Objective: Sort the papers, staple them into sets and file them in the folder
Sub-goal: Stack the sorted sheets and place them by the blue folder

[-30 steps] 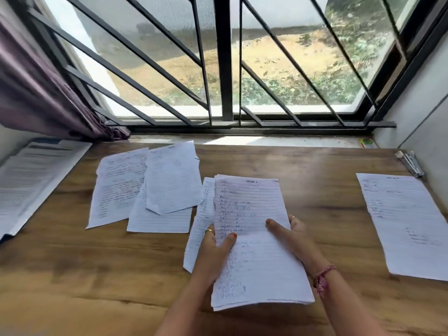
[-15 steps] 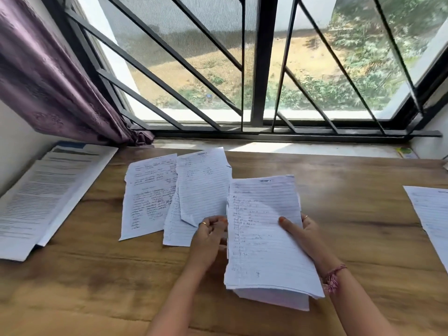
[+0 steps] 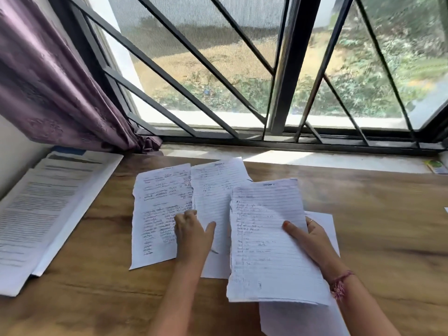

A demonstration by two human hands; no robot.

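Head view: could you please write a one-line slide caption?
Right hand holds a stack of lined pages while left hand reaches sheets on the table.
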